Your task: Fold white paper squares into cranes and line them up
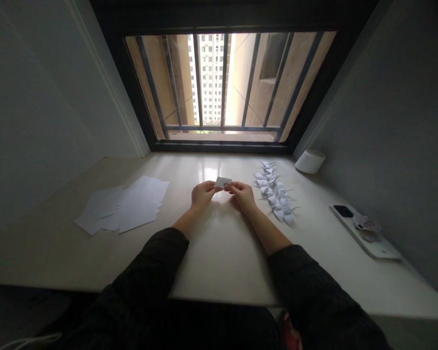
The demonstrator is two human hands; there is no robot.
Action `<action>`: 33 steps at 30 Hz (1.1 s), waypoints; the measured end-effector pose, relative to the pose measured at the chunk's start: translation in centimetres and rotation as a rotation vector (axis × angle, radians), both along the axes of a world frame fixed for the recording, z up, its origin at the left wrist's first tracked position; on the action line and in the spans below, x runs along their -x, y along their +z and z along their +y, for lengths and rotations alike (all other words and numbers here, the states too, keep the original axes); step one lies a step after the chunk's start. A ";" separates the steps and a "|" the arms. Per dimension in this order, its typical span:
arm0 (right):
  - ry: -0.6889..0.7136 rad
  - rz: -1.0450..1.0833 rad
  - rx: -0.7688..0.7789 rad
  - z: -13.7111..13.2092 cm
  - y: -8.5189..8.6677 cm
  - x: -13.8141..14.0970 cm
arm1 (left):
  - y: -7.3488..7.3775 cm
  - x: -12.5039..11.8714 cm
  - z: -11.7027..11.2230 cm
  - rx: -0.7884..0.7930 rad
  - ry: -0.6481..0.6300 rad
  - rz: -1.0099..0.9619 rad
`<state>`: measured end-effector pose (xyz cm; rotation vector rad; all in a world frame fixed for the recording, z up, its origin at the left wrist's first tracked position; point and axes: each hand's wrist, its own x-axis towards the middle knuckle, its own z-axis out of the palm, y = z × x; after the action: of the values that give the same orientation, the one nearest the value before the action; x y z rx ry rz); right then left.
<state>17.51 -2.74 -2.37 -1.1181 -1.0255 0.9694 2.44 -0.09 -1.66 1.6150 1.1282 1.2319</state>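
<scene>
A small folded piece of white paper [222, 182] is held just above the pale table [219, 257] in front of me. My left hand [202, 194] pinches its left side and my right hand [243, 193] pinches its right side. Both hands have their fingers closed on the paper. Dark sleeves cover both forearms up to mid-arm.
A loose pile of white paper sheets [126, 208] lies to the left. A row of several folded paper cranes [275, 194] runs along the right. Further right are a white roll [310, 161] by the wall and a phone [365, 231]. A barred window [222, 87] rises behind the table.
</scene>
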 end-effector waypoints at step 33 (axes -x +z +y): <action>-0.019 -0.298 -0.213 -0.4 0.6 0.5 | -0.1 0.0 0.7 0.123 -0.077 -0.156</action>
<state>17.00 -3.14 -1.80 -1.1111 -1.3233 0.6712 2.45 0.56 -1.76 1.4318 1.0142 1.1932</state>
